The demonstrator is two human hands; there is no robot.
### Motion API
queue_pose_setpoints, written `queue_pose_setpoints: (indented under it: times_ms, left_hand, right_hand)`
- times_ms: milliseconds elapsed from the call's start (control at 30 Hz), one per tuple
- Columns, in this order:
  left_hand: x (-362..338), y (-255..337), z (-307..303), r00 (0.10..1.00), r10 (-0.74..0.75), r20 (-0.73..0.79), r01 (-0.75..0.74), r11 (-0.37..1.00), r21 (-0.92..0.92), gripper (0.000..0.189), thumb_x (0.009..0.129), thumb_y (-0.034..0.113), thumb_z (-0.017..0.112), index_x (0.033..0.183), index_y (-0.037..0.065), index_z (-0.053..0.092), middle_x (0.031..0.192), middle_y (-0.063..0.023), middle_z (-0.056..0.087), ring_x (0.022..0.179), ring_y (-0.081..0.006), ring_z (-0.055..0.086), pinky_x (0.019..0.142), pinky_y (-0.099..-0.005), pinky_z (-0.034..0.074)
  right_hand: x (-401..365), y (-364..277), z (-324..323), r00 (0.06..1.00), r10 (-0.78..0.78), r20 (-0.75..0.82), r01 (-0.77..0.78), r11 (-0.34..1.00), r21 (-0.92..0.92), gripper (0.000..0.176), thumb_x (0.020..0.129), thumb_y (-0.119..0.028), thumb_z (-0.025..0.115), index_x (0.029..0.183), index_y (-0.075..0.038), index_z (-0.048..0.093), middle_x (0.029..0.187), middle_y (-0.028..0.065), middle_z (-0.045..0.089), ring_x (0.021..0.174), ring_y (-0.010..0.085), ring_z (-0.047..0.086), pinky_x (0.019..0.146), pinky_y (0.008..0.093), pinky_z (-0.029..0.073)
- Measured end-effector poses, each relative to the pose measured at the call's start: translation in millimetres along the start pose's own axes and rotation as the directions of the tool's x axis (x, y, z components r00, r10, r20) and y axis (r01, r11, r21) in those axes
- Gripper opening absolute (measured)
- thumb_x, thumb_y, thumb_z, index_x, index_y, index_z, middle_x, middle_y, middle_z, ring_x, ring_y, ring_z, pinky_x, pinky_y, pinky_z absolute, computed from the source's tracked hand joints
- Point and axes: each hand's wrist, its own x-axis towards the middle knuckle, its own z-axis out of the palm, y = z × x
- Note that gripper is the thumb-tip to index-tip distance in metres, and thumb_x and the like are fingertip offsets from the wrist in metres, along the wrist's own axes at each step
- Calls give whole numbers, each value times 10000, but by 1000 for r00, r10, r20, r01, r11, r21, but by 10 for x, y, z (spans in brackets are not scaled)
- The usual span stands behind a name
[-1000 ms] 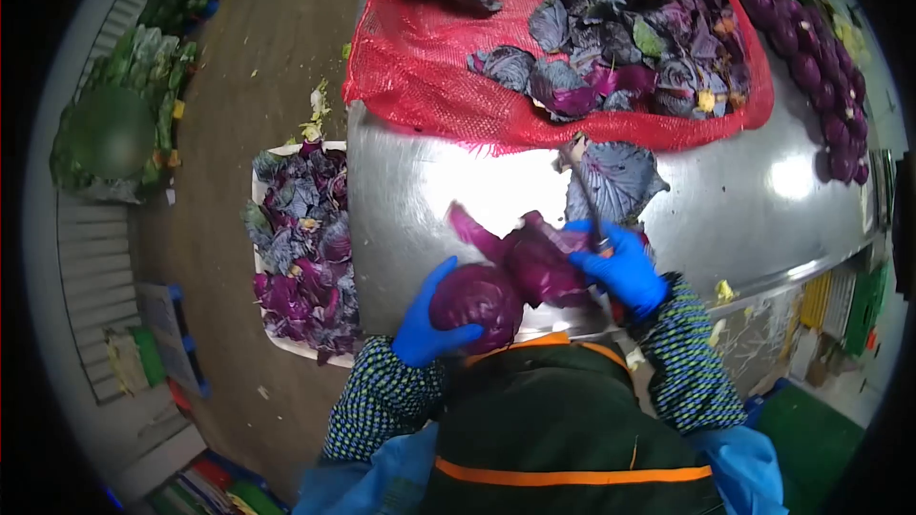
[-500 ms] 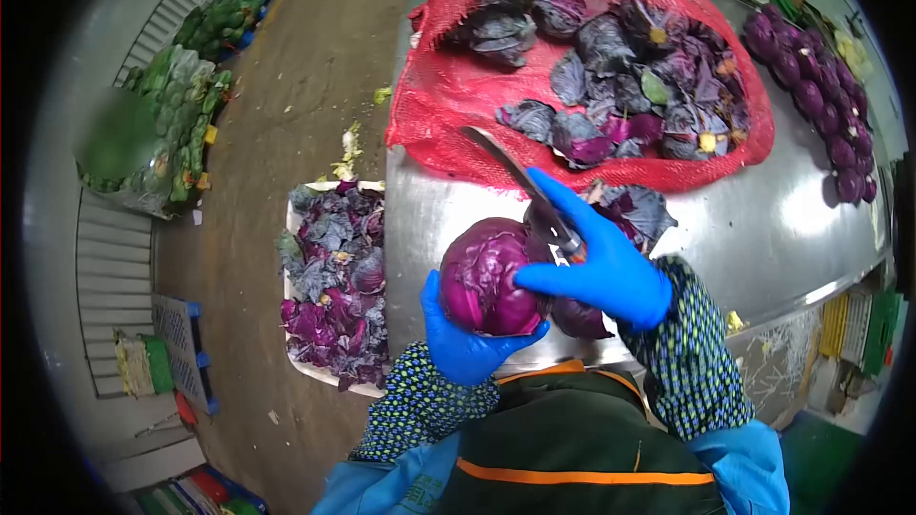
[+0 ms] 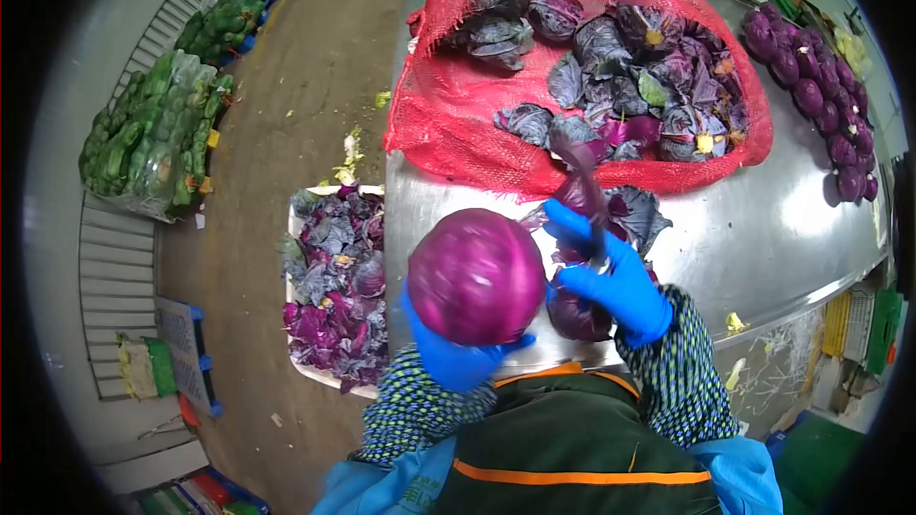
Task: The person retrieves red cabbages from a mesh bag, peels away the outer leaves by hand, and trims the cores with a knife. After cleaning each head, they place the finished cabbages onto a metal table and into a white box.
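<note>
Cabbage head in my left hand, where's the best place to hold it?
Probably cup the cabbage from underneath, palm against its lower curve, as the left hand does. It is round and smooth, with no stem or edge showing to pinch.

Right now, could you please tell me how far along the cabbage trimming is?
Done: a row of smooth heads at the far right, and a crate of stripped leaves on the floor. In hand: the left hand lifts a clean red cabbage; the right hand grips a knife. Left: several dull-leaved heads on the red mesh sack.
</note>
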Motion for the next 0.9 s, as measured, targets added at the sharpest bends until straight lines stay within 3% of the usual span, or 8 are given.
queue_pose_setpoints:
  times_ms: [100,200,367,433,467,533,667,900]
  left_hand:
    - [-4,123,160,998,41,38,-55,862,504,848,784,566,579,1393,85,237,1357,-206,352,1163,-321,486,874,-443,497]
    - [33,-90,-270,961,-267,75,267,818,-510,800,809,356,664,1381,56,191,1344,-173,355,1162,-308,486,873,-425,501]
    - [248,-591,-84,977,128,171,-208,742,637,826,883,281,577,1441,69,6,1436,-141,241,1268,-249,344,1024,-393,324]
    - [346,-597,156,946,-75,317,-145,774,616,812,864,208,601,1438,71,43,1444,-152,220,1292,-281,308,1001,-394,340]
    - [393,-589,315,927,-181,329,-12,861,508,790,848,212,625,1433,63,116,1429,-183,227,1300,-303,288,1009,-408,333]
    - [578,-829,270,912,-294,287,38,756,653,712,851,249,627,1405,67,219,1420,-168,246,1292,-295,303,986,-418,360]
    - [1183,-929,403,865,-391,315,109,758,643,508,876,214,591,1309,41,390,1306,-148,419,1120,-226,499,927,-356,423]
    - [2705,-1320,1151,958,-205,203,107,906,410,462,891,151,557,1294,-19,411,1239,-110,520,1149,-169,479,975,-298,382]
  right_hand:
    - [75,33,-58,984,7,177,-53,965,258,736,807,-231,632,1415,-88,242,1268,67,467,763,73,548,577,199,461]
    - [49,521,-241,965,222,143,-263,775,575,486,860,-469,529,1182,-109,474,860,79,613,537,175,541,487,267,432]
    - [-77,1038,-331,942,332,52,-183,376,908,359,856,-445,552,1015,-123,551,773,44,574,551,173,505,458,280,394]
    - [-309,992,-490,885,-118,-450,294,891,345,360,833,-298,617,1091,-65,523,907,61,606,725,197,581,607,306,489]
    - [-394,978,-577,652,-570,-500,374,815,-442,404,824,-244,633,1145,-41,493,983,75,610,816,206,601,679,314,513]
    - [-760,852,-943,548,-580,-603,168,783,-599,519,820,-164,637,1248,-10,388,1162,118,545,1033,207,549,817,316,500]
    - [-1412,1163,-2013,421,121,-899,772,473,425,545,909,-355,482,1348,-75,320,1308,107,443,1155,199,461,685,226,510]
    - [-774,-36,-2531,590,-31,-807,107,993,40,463,863,-264,552,1287,-101,464,1170,60,572,916,139,580,541,234,463]
